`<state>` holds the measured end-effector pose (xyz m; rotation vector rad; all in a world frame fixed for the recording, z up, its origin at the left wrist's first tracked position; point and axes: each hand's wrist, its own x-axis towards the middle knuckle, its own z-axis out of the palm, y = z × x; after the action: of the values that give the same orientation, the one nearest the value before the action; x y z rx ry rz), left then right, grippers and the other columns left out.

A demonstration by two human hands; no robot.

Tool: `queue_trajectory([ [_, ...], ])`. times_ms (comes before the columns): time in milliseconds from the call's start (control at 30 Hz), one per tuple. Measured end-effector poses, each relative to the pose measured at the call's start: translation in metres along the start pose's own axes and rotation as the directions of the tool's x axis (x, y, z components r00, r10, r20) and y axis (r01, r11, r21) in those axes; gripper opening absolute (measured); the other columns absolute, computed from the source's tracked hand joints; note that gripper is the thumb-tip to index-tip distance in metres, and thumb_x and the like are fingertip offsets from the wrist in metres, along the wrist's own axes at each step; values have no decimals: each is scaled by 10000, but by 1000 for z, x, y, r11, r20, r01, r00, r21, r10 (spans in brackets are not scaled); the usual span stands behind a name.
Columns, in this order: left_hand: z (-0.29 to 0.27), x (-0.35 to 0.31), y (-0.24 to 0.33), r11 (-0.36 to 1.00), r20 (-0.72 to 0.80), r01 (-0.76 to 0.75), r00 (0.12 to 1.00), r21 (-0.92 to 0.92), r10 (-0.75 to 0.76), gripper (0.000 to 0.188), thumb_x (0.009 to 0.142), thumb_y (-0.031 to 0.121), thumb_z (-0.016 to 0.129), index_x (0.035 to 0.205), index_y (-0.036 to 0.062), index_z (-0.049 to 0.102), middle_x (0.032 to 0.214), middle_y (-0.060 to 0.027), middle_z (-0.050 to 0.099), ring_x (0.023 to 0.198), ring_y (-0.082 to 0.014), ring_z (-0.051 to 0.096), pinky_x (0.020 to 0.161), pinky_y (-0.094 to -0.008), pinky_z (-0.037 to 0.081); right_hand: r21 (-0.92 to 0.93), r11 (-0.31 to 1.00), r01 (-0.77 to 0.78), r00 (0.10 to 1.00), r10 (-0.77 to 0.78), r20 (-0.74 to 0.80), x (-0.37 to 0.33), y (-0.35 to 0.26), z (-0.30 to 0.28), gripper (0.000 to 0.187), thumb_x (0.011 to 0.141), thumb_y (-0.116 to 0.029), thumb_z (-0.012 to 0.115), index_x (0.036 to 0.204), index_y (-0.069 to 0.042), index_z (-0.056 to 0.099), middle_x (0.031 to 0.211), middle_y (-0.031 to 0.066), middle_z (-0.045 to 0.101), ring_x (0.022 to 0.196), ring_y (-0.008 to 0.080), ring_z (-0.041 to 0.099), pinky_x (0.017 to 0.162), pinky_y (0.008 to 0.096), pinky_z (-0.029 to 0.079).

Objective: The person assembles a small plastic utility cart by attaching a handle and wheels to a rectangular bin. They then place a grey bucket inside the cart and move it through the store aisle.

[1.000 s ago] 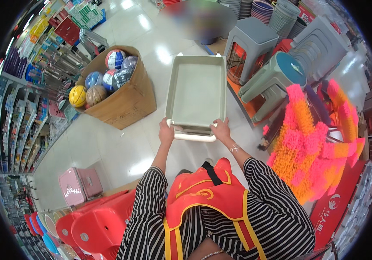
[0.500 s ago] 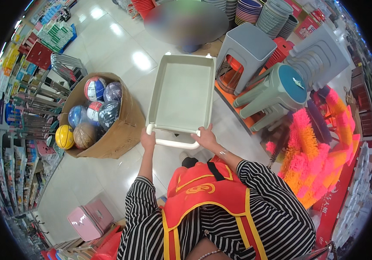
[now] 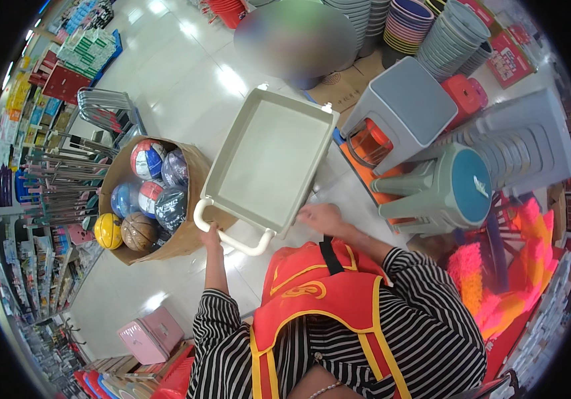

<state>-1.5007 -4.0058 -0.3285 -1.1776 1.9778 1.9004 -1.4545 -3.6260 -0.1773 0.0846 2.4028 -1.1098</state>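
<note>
A cream, tray-topped cart (image 3: 259, 159) with raised rims stands in front of me, turned at an angle. At its near end is a white tubular handle (image 3: 235, 245). My left hand (image 3: 211, 235) is closed around this handle near its left bend. Off the handle, my right hand (image 3: 322, 218) is beside the tray's near right side, its fingers pointing at the rim and slightly blurred. Whether the fingertips touch the rim I cannot tell. The cart's lower part is hidden under the tray.
To the left stands a cardboard box (image 3: 195, 179) of balls. Stacked stools, a grey one (image 3: 412, 100) and a green one with a blue seat (image 3: 468, 186), stand at the right. Bucket stacks (image 3: 448, 40) are behind, fluffy pink-orange dusters (image 3: 498, 279) near right, a pink case (image 3: 152, 336) near left.
My right hand has let go of the handle and moved to the tray's right side. The cart has swung, its handle end going left and nearer. My left hand stays on the handle.
</note>
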Motion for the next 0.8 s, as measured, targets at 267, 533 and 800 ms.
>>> queue_trajectory([
  [267,18,9,13,918,38,253,967,-307,-254,264,842,174,543,1040,4,506,878,-139,641,745,-270,664,563,-316,481,-475,880,-10,841,-250,-480,150,86,-210,264,821,-270,580,909,-25,622,894,181,624,857,358,589,737,451,484],
  [533,18,69,-6,864,207,365,928,-347,-309,328,825,273,565,1081,69,540,1003,-77,627,829,-211,630,681,-364,456,-505,837,-209,896,-42,-442,217,105,-224,572,833,-423,577,1201,10,513,1192,196,537,1105,351,496,955,424,390],
  [800,38,16,43,540,441,481,872,-691,-212,887,726,814,367,1396,233,346,1399,-135,323,1248,-316,337,978,-540,283,-169,974,-148,974,114,-197,303,90,-208,741,805,-502,606,1258,62,445,1077,248,586,1015,376,560,878,431,435],
])
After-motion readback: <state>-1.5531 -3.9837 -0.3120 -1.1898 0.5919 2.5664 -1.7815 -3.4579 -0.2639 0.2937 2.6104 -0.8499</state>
